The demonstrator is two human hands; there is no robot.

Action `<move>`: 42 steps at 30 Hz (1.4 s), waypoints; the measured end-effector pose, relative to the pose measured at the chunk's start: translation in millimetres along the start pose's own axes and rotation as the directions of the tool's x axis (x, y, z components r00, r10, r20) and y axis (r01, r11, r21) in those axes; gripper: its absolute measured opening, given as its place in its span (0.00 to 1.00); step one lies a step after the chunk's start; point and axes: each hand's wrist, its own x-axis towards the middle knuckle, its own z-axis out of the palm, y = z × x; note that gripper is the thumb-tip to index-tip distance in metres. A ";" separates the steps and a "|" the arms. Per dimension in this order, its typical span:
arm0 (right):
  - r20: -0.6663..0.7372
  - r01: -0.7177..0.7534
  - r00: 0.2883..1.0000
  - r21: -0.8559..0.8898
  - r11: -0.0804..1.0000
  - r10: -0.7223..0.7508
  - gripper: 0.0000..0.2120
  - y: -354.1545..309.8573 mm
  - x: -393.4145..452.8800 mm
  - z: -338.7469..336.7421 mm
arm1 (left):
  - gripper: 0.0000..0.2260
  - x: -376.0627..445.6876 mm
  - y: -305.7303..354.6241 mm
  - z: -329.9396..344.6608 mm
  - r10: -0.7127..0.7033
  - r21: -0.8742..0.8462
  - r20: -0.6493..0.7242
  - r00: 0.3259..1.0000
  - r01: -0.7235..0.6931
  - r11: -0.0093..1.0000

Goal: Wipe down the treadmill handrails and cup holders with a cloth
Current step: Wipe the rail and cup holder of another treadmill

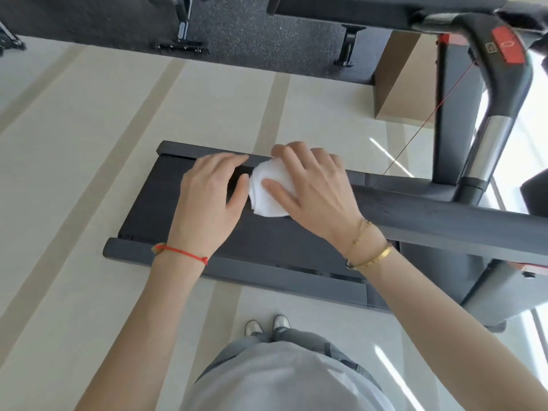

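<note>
**Desk:** Pale shirt [284, 378] and shoes [268, 325] fill the foreground. What is happening above them?

**Photographer:** A person stands beside a treadmill [296, 232], both arms reaching out over it. The right hand [314, 185] has its fingers spread and lightly curved over a bunched white cloth [269, 191], pressing it against the padded handrail [430, 215] at its free end. The left hand [210, 194] sits just beside the cloth, fingers loosely extended, the thumb touching the fabric's edge; it grips nothing I can make out.

**Desk:** Which stage of the job is this?

**Photographer:** My reading is the handrail wipe, at the bar's tip. The next move likely calls for keeping the cloth wrapped to the rail and drawing it along toward the upright post [486, 134].

**Desk:** Cup holders? Anything in them?

**Photographer:** None visible. The console [504, 46], with its red panel, is cut off at the upper right, so whether they hold anything cannot be told.
</note>
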 end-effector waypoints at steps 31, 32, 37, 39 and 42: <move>0.017 -0.137 0.991 0.115 0.984 0.136 0.26 -49.0 42.2 19.8 | 0.11 13.0 -71.3 -22.9 0.062 -0.127 0.078 0.995 -0.051 0.991; -0.001 -0.126 0.992 0.116 0.985 0.127 0.25 -44.4 36.6 18.5 | 0.12 13.2 -72.8 -23.0 0.062 -0.139 0.086 0.994 -0.050 0.989; -0.061 -0.265 0.961 0.083 0.961 0.270 0.22 -16.5 11.1 4.5 | 0.12 16.8 -78.3 -25.2 0.080 -0.176 0.101 0.992 -0.061 0.983; -0.042 -0.301 0.952 0.035 0.953 0.302 0.23 -28.2 24.9 7.0 | 0.12 17.4 -79.1 -25.7 0.081 -0.190 0.107 0.991 -0.059 0.980; 0.059 -0.242 0.968 -0.015 0.970 0.242 0.23 -58.7 54.1 16.6 | 0.11 17.0 -80.9 -26.3 0.084 -0.206 0.118 0.989 -0.058 0.977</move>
